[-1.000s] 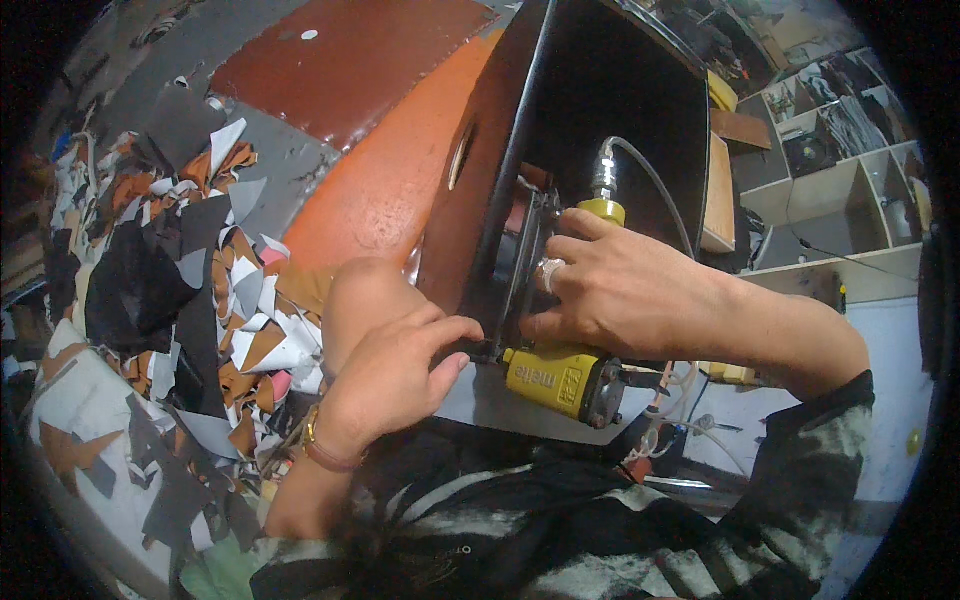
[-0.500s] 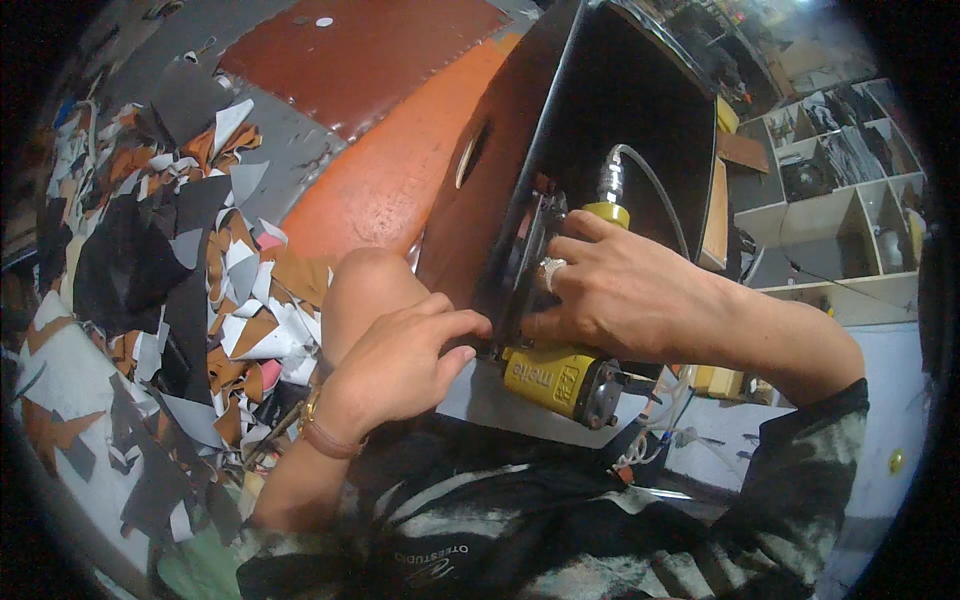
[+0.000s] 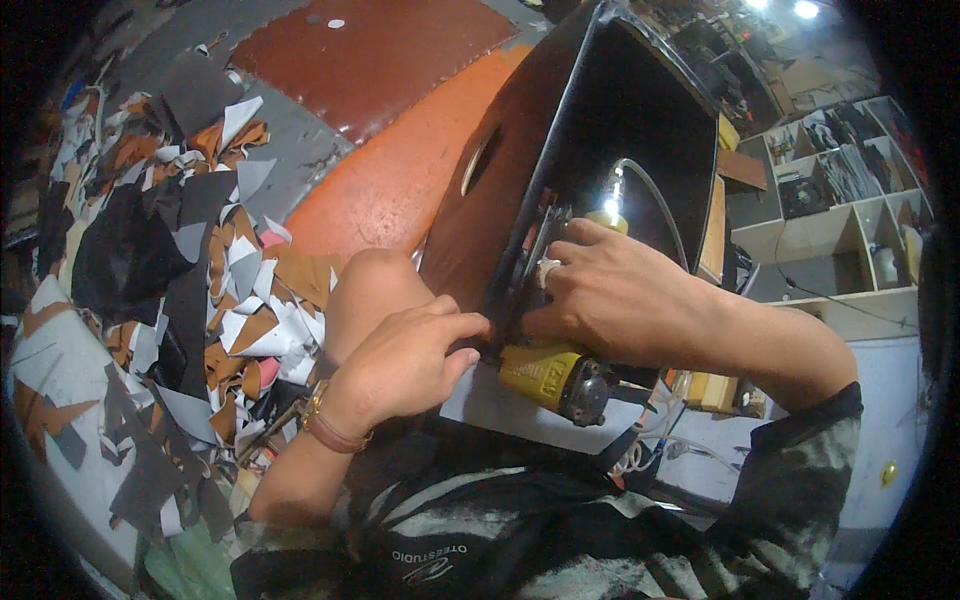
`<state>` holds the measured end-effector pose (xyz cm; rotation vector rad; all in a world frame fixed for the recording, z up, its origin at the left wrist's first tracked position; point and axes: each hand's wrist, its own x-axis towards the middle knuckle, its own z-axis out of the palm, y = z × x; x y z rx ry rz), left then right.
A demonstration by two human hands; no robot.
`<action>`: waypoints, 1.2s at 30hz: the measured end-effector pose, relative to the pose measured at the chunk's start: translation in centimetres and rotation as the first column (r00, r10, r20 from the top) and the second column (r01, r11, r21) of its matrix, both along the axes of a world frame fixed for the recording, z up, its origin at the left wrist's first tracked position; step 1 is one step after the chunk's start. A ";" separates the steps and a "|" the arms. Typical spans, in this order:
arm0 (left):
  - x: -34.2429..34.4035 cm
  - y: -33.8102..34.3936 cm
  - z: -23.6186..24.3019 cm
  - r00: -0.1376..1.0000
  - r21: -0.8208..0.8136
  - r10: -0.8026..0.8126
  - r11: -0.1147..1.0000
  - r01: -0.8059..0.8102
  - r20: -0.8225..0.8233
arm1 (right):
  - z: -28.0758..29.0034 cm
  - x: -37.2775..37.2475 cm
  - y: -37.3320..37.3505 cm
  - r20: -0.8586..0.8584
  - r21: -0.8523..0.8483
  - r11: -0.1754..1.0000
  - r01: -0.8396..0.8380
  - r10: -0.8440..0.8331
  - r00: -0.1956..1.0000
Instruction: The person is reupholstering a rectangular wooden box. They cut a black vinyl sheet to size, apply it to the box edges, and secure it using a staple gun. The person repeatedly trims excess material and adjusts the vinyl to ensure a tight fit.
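A yellow pneumatic staple gun [image 3: 545, 372] lies at the near end of an open box [image 3: 572, 105], dark inside with a reddish-brown outer wall. My right hand [image 3: 615, 290], with a ring on one finger, is wrapped round the gun's handle. Its air hose [image 3: 660, 190] curves up from a metal fitting inside the box. My left hand [image 3: 405, 360] is bent at the box's near lower corner, index fingertip against the edge and thumb a little apart below. The gun's nose and the exact spot under the left fingertips are hidden.
Leather and fabric scraps [image 3: 245, 270] are heaped at the left. Beyond the box lie an orange sheet [image 3: 385, 180] and a brown sheet [image 3: 370, 60]. White shelving [image 3: 830, 220] stands at the right, and coiled tubing [image 3: 635, 458] hangs near my right side.
The staple gun has rolled and tilted a little in my right hand. My left hand stays at the box edge. The whole view has shifted slightly.
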<state>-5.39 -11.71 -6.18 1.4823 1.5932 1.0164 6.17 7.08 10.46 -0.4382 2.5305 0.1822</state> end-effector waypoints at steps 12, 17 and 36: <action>1.4 -0.4 1.0 0.994 0.010 0.108 0.994 -0.108 -0.008 | 4.7 2.2 3.0 0.322 -0.150 0.827 0.542 -0.477 0.818; 3.7 -1.4 0.8 0.960 -0.003 0.273 0.962 -0.273 0.055 | 4.6 9.8 4.7 0.439 -0.410 0.064 0.910 -0.861 0.258; 4.0 0.8 4.2 0.916 -0.043 0.151 0.983 -0.179 -0.372 | -16.3 50.0 -7.0 0.518 -0.503 -0.833 0.230 -0.504 -0.692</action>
